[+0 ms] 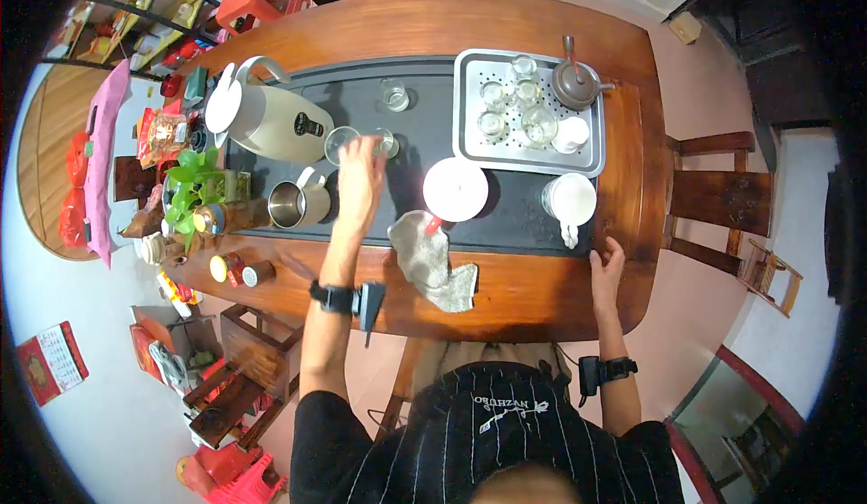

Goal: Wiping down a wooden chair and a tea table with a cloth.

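My left hand [362, 172] reaches over the dark tea tray [420, 233], its fingertips at a small glass cup [387, 143]; whether they grip it is unclear. A larger glass [341, 143] stands beside the fingers, and another small glass [394, 95] is farther back. At the table's near right edge rests my right hand [607, 270], fingers apart and holding nothing. A white round lidded vessel [455, 190] and a grey cloth [433, 260] are between the hands. Near the right hand stands a white lidded mug [570, 200].
A perforated metal tray [462, 145] at the back right holds several glasses, a white cup and a brown clay teapot [574, 85]. To the left are a cream thermal jug [284, 121], a steel-lined mug [298, 203], a green plant [193, 189] and small jars [259, 274].
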`<state>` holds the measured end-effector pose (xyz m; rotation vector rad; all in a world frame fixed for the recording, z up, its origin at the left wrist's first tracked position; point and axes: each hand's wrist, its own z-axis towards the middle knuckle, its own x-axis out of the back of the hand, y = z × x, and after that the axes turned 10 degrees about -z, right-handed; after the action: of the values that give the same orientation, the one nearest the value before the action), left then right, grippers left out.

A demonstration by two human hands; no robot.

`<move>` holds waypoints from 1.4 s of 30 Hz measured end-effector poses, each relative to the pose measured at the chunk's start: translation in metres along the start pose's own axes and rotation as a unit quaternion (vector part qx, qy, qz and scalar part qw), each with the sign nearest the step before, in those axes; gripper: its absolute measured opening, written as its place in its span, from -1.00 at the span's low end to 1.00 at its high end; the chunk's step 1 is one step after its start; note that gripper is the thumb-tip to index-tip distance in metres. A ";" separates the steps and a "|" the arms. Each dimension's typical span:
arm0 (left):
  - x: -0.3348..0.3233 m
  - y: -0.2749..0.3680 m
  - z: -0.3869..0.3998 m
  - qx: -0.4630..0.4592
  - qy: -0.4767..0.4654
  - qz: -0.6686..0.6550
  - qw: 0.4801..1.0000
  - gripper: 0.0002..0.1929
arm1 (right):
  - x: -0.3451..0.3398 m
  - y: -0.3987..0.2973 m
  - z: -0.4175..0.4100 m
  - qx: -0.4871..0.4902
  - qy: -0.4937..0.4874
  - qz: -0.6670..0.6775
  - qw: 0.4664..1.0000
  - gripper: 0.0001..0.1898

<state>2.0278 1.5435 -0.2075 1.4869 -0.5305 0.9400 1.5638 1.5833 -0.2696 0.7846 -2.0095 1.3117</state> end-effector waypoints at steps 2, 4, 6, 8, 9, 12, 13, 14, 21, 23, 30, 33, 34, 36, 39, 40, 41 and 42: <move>0.004 -0.009 0.025 -0.019 -0.010 0.066 0.998 -0.52 | -0.003 0.008 0.015 0.040 0.050 -0.086 0.994 -0.35; -0.007 -0.013 0.040 -0.001 -0.064 0.209 0.976 -0.36 | -0.001 0.016 0.036 0.053 0.084 -0.153 0.983 -0.17; -0.015 -0.006 0.044 -0.006 -0.117 0.224 0.968 -0.29 | -0.002 0.020 0.059 -0.008 0.078 -0.168 0.983 -0.13; -0.024 -0.003 0.046 -0.049 -0.137 0.268 0.952 -0.30 | -0.001 0.024 0.083 -0.102 0.040 -0.167 0.980 0.00; -0.029 -0.015 0.046 -0.052 -0.139 0.272 0.951 -0.30 | -0.007 0.016 0.087 -0.105 0.039 -0.163 0.980 0.00; -0.030 -0.030 0.048 -0.070 -0.076 0.212 0.972 -0.45 | -0.023 -0.004 0.087 -0.156 -0.023 -0.201 0.967 0.16; -0.033 -0.022 0.055 -0.078 -0.080 0.210 0.971 -0.45 | -0.023 -0.001 0.087 -0.164 -0.019 -0.199 0.966 0.16; -0.037 -0.013 0.063 -0.053 -0.090 0.176 0.979 -0.44 | -0.023 0.002 0.087 -0.160 -0.013 -0.221 0.962 0.15; -0.044 -0.006 0.096 0.021 -0.102 0.126 0.987 -0.28 | -0.024 -0.005 0.083 -0.140 -0.024 -0.230 0.963 0.16; -0.048 -0.017 0.100 0.077 -0.094 0.122 0.985 -0.26 | -0.026 -0.009 0.083 -0.145 -0.038 -0.238 0.960 0.16; -0.054 -0.005 0.101 0.103 -0.046 0.015 0.993 -0.49 | -0.023 -0.007 0.081 -0.152 -0.037 -0.236 0.959 0.19; -0.052 0.000 0.103 0.099 -0.019 0.012 0.995 -0.50 | -0.024 -0.009 0.081 -0.146 -0.038 -0.232 0.961 0.20; -0.050 0.003 0.105 0.097 -0.027 0.011 0.995 -0.50 | -0.024 -0.013 0.082 -0.156 -0.042 -0.249 0.955 0.16; -0.045 0.017 0.110 0.073 -0.028 -0.003 0.997 -0.50 | -0.021 -0.015 0.081 -0.154 -0.040 -0.242 0.957 0.17; -0.048 0.043 0.123 0.026 -0.026 -0.024 0.999 -0.50 | -0.021 -0.011 0.079 -0.153 -0.034 -0.238 0.959 0.18; -0.047 0.055 0.129 -0.036 -0.040 -0.016 0.998 -0.49 | -0.021 -0.010 0.080 -0.151 -0.029 -0.239 0.959 0.18; -0.048 0.063 0.135 -0.097 -0.053 -0.008 0.994 -0.48 | -0.021 -0.010 0.080 -0.151 -0.029 -0.238 0.959 0.18; -0.052 0.062 0.142 -0.101 -0.073 -0.028 0.992 -0.47 | -0.023 -0.012 0.080 -0.145 -0.030 -0.238 0.960 0.18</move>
<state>1.9847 1.3858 -0.2025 1.3854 -0.6679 0.7150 1.5740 1.5085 -0.3056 1.0880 -1.8424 0.7088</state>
